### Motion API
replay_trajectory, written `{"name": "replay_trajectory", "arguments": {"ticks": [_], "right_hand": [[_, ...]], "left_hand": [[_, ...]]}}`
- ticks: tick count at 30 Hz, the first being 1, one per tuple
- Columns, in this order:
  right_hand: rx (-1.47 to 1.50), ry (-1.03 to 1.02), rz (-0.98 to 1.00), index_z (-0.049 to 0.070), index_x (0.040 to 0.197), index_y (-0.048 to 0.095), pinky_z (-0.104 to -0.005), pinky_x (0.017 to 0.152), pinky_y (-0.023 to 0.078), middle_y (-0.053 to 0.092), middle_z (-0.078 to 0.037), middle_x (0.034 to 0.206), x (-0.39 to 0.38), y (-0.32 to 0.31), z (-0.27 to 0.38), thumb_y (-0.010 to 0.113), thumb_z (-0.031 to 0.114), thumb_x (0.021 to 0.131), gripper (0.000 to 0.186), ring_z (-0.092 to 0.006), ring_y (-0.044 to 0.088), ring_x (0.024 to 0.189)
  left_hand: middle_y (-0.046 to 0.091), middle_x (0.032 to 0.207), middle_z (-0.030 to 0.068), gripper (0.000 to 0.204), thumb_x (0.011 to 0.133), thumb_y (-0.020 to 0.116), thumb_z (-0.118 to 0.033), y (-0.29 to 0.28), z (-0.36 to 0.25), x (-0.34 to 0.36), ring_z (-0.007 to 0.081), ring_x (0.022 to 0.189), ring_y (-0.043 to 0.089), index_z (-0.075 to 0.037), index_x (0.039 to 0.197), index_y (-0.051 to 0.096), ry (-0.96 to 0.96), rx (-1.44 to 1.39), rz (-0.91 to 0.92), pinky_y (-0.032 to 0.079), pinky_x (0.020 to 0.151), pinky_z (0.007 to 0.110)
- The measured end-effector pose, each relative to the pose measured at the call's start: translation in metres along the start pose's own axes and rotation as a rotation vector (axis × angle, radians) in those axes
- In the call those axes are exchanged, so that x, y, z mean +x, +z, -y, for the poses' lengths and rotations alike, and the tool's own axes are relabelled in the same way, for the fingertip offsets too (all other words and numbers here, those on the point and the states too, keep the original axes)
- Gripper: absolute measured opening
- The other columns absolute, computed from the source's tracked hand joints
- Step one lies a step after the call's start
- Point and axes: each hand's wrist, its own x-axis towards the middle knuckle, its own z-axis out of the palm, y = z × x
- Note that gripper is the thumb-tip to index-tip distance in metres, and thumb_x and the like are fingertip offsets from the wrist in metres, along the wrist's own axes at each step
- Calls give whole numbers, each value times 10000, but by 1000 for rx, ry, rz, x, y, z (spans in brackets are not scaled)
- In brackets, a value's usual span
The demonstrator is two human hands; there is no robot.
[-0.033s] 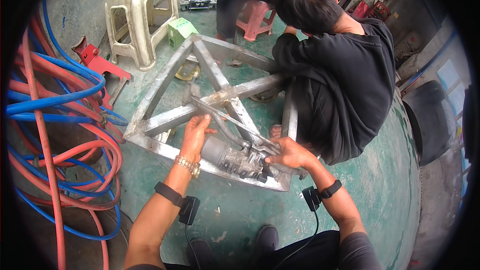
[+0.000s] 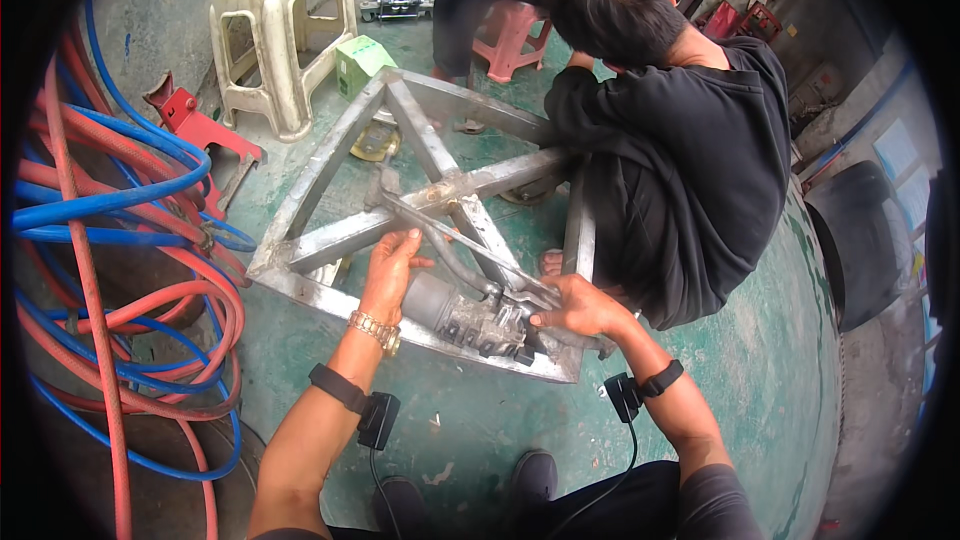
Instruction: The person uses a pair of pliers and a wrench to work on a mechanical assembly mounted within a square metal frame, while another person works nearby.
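Note:
A grey wiper motor (image 2: 428,300) with a cast housing and linkage rods (image 2: 450,252) lies across the near bar of a welded metal frame (image 2: 300,285). My left hand (image 2: 388,275) is at the round end of the motor, its fingers loosely apart beside the casing and under the rods; whether it bears any weight I cannot tell. At the other end my right hand (image 2: 580,308) is closed on the housing and linkage, thumb on the near side, most fingers hidden. The rods slant up and left over the frame's crossing bars.
Red and blue hoses (image 2: 150,230) coil at the left, near a red jack stand (image 2: 190,120). A cream stool (image 2: 265,10) and a green box (image 2: 362,65) stand beyond. A person in black (image 2: 690,140) crouches at the frame's right side; another sits behind, by a pink stool (image 2: 512,40).

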Motion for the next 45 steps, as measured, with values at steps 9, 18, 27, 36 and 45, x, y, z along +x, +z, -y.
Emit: {"name": "replay_trajectory", "arguments": {"ticks": [9,18,27,36,45], "right_hand": [[23,6,6,4,1132,647,-368,799,489,702,-172,890,0,0,1,801,193,817,398,-218,645,820],[11,0,6,6,1147,645,-369,802,491,706,-167,899,0,0,2,797,198,820,408,-221,646,832],[-28,-59,16,-7,1154,650,-457,838,496,687,-253,1022,6,-1,-14,797,321,785,515,-381,666,961],[-20,-126,-10,-5,1059,680,-459,831,507,705,-229,962,11,-3,-25,802,253,741,428,-408,658,969],[30,-195,-46,-3,1048,661,-446,778,505,701,-213,902,13,3,-33,813,203,735,404,-391,673,904]], "left_hand": [[577,1260,202,553,986,613,-348,0,0,0,193,840,645,118,1267,518,-2,17,-12,512,813,318],[590,1236,176,539,982,622,-347,-1,1,1,187,830,648,107,1257,531,-4,10,-5,508,809,317],[640,1142,90,424,936,665,-376,-8,8,6,207,856,671,-9,1146,634,44,35,-10,495,875,359],[590,1278,173,590,948,651,-442,-15,3,19,233,910,657,28,1289,543,-21,82,-6,517,859,361],[610,1237,65,594,960,605,-501,-31,-18,12,128,934,625,-39,1327,540,9,329,79,352,984,381]]}}
